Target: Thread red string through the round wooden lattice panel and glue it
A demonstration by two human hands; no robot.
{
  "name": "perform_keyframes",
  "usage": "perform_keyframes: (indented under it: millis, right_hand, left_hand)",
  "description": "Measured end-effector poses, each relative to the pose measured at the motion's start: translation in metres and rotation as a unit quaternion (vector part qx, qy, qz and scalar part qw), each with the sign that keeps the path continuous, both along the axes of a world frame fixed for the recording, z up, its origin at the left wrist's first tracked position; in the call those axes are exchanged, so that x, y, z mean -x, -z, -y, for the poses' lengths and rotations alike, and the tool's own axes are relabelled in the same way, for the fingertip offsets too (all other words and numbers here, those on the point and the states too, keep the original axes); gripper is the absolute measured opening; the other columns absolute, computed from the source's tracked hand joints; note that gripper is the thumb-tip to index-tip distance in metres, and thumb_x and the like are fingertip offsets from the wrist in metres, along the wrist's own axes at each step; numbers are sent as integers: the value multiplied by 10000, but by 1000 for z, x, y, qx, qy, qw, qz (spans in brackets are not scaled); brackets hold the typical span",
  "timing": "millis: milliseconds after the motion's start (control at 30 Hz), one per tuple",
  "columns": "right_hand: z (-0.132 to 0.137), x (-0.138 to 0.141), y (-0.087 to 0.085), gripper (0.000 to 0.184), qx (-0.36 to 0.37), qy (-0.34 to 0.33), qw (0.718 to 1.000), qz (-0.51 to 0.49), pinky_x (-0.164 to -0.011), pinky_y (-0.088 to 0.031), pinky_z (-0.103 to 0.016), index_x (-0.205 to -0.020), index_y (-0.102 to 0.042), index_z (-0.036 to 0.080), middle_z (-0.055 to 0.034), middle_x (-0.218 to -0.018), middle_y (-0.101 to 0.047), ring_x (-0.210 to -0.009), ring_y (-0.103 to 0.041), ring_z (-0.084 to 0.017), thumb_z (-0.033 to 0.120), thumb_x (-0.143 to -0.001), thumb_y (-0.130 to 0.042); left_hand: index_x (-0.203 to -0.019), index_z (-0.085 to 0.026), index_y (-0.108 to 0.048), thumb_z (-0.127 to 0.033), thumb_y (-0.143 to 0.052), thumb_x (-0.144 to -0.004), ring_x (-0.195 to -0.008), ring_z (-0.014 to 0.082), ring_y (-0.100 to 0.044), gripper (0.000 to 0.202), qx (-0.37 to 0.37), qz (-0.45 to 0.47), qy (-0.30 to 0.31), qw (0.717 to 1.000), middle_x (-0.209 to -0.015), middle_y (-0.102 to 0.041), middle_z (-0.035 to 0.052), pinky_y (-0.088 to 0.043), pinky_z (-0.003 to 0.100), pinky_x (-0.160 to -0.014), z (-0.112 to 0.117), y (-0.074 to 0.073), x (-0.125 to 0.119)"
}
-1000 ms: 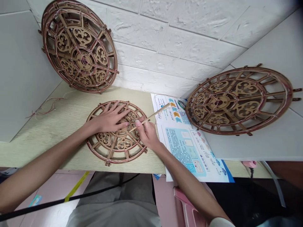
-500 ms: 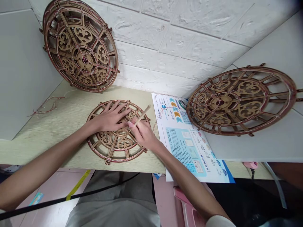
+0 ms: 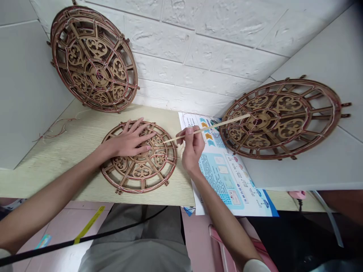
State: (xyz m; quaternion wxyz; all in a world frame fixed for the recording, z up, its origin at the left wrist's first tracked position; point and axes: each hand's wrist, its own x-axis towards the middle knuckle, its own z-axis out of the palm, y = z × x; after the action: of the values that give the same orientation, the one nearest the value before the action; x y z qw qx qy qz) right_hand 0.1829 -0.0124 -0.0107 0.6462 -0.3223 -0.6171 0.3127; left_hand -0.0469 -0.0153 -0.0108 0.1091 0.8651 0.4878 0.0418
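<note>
My left fingers (image 3: 138, 130) lie spread on the wooden wheel (image 3: 138, 174) on the surface (image 3: 62, 158); my right fingers (image 3: 189, 133) pinch a thin stick (image 3: 215, 127), its tip over a second wheel (image 3: 292, 128).

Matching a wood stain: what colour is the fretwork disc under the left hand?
The fretwork disc is light brown with darker edges, clearest in the head view.

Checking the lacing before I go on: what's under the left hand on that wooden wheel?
The left hand lies spread on the fretwork wooden wheel. Reddish strands and scrollwork show around the fingers; whatever lies directly beneath the palm is covered and cannot be seen.
</note>
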Motion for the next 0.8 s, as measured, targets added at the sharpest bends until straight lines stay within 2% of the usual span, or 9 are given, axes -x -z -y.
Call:
perform_keyframes:
  millis: [67, 167, 267, 333, 467, 533, 600, 667, 800]
  right_hand:
    - [-3, -3, -4, 391, 1, 17, 1000, -9, -565, -399, -296, -786, -479, 226, 10, -665, -490, -580, -460, -122, 527, -1036, -509]
    - [-7, -7, -5, 371, -1, 13, 1000, 6, -605, -418, -322, -870, -572, 231, -10, -709, -522, -625, -500, -138, 554, -1034, -493]
    - [-14, -12, -5, 359, -2, -11, 1000, 18, -638, -431, -329, -1001, -628, 243, -31, -786, -576, -699, -551, -153, 570, -1031, -485]
    - [-19, -15, -6, 379, 24, -51, 998, 25, -616, -432, -311, -1043, -612, 243, -29, -808, -609, -688, -567, -147, 595, -1026, -474]
    - [-25, -23, -9, 467, 60, -123, 987, 86, -552, -396, -268, -850, -508, 212, -8, -718, -594, -595, -526, -123, 651, -1002, -470]
    - [-24, -27, -11, 532, 51, -125, 979, 151, -531, -345, -254, -714, -424, 202, 16, -618, -501, -552, -440, -107, 656, -970, -531]
    - [-22, -31, -13, 575, 49, -158, 961, 223, -510, -280, -241, -645, -367, 196, 46, -560, -377, -527, -339, -88, 629, -930, -617]
    - [-20, -33, -14, 577, 52, -239, 923, 296, -502, -238, -230, -622, -365, 185, 56, -563, -322, -531, -294, -77, 584, -917, -659]
    - [-19, -35, -12, 495, 38, -380, 836, 393, -513, -242, -220, -644, -505, 158, 55, -559, -399, -531, -316, -72, 518, -956, -639]
  left_hand:
    - [-1592, -374, -401, -620, -412, -1025, -1583, 414, 11, 618, 1, -4, 1, 1000, -1719, -145, 75, 18, 730, -1198, 0, -3, 1]
    - [-1598, -433, -352, -628, -317, -1050, -1592, 372, 8, 583, 46, -29, 3, 999, -1727, -111, 54, 34, 709, -1203, 0, -8, 4]
    - [-1643, -413, -215, -644, -292, -1048, -1599, 331, -19, 643, 91, -24, 29, 995, -1730, -76, 59, 21, 675, -1220, -5, -14, 7]
    - [-1655, -375, -198, -647, -345, -1033, -1598, 326, -56, 695, 99, -7, 59, 993, -1725, -104, 70, -3, 659, -1231, -10, -18, 8]
    - [-1575, -303, -435, -605, -445, -1016, -1591, 348, -93, 635, 71, 41, 109, 991, -1697, -232, 75, -38, 633, -1249, -20, -20, 7]
    - [-1392, -242, -613, -566, -463, -1021, -1590, 328, -118, 515, 42, 95, 113, 988, -1663, -322, 82, -79, 582, -1271, -20, -18, 6]
    - [-1132, -191, -691, -525, -481, -1023, -1572, 294, -199, 410, 19, 148, 116, 982, -1609, -410, 101, -139, 522, -1281, -18, -15, 6]
    - [-952, -183, -684, -496, -524, -1010, -1547, 276, -261, 357, 12, 180, 122, 976, -1553, -477, 105, -168, 503, -1278, -13, -14, 6]
    - [-917, -204, -714, -468, -631, -966, -1554, 276, -227, 280, 49, 220, 146, 963, -1519, -498, 89, -167, 500, -1271, -4, -17, 3]
